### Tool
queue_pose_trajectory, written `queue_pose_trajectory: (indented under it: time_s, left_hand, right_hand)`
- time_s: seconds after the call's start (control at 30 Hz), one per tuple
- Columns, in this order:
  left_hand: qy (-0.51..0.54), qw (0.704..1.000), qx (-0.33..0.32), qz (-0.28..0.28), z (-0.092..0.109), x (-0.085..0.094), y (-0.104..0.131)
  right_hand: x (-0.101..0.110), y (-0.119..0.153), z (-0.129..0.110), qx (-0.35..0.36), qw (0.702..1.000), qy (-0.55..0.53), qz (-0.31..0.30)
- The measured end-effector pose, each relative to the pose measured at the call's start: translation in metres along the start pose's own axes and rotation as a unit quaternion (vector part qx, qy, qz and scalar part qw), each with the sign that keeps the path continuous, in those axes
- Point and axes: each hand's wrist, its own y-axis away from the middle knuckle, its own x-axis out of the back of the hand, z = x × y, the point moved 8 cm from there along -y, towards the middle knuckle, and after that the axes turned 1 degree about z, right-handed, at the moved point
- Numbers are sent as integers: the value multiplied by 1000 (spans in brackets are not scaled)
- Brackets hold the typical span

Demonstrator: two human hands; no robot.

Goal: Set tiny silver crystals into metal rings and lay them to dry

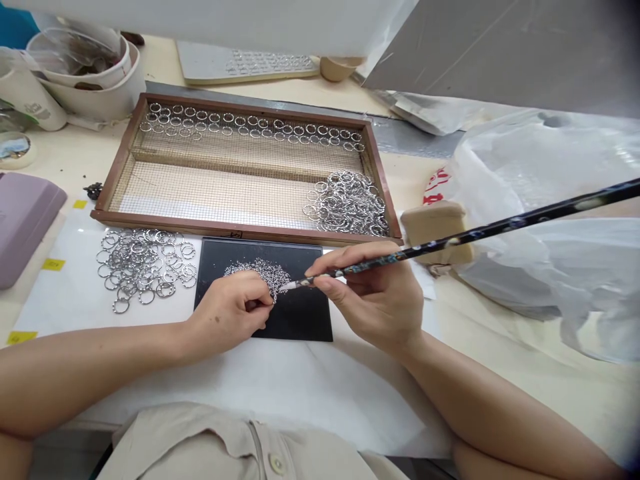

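My right hand [383, 293] grips a long, slim black patterned picker pen [465, 237] with a pale pointed tip. That tip is at my left fingertips. My left hand [235, 310] is closed in a pinch on a small silver ring [275, 299]; most of the ring is hidden by the fingers. Under both hands lies a black pad [303, 320] with a heap of tiny silver beads [265, 270] on it. Loose silver rings [145, 263] are piled on white paper to the left of the pad.
Behind the pad stands a wooden-framed mesh tray [200, 190], with rows of rings and a ring heap [350, 207]. Plastic bags [550, 247] and a beige block [435, 230] are on the right. A mauve case [27, 223] and white tubs [100, 87] stand left. A grey panel [510, 53] overhangs.
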Motion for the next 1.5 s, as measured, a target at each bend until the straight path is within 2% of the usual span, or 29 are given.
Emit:
queue_pose_trajectory:
  time_s: [0.2,0.37,0.73,1.23,1.5]
  left_hand:
    - [9,1000,-2,-3,0,-1,1]
    - [4,999,-38,-2,4,-2,4]
    - [-29,995,-91,11,13,-1,7]
    - [-29,995,-93,39,15,9,4]
    - [-17,994,-100,30,13,7,3]
  right_hand:
    - [6,0,32,-93,995,-4,29]
    - [-1,-1,52,-152,988,-9,12]
    - [-5,-2,52,-156,988,13,-12]
    - [-4,-2,56,-175,984,-10,-8]
    - [-5,-2,57,-185,982,-30,-6]
